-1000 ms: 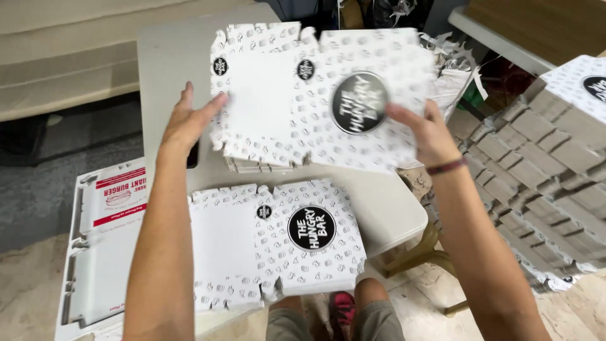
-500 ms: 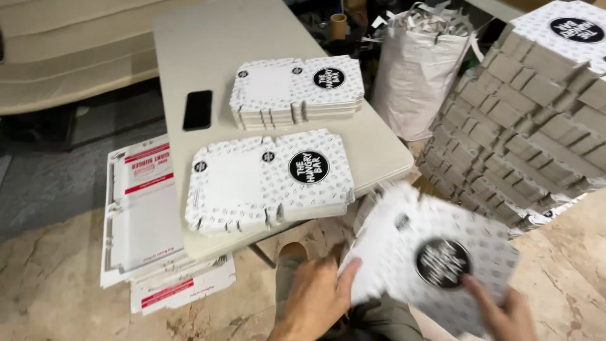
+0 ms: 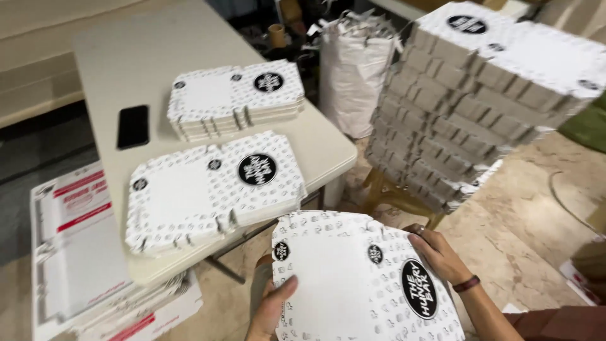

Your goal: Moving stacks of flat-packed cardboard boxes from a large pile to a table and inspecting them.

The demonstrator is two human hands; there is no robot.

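Both hands hold one flat box blank [image 3: 353, 284], white with small grey print and a black round mark, low in view over the person's lap, off the table's [image 3: 151, 50] near edge. The left hand [image 3: 273, 304] grips its left edge from below, thumb pressed on the top face, fingers hidden under the card. The right hand [image 3: 440, 252], a dark band at its wrist, curls over the far right edge, fingers bent around it. On the table lie two stacks of blanks, the near stack [image 3: 211, 189] and the far stack [image 3: 233, 98], beside a black phone [image 3: 133, 126].
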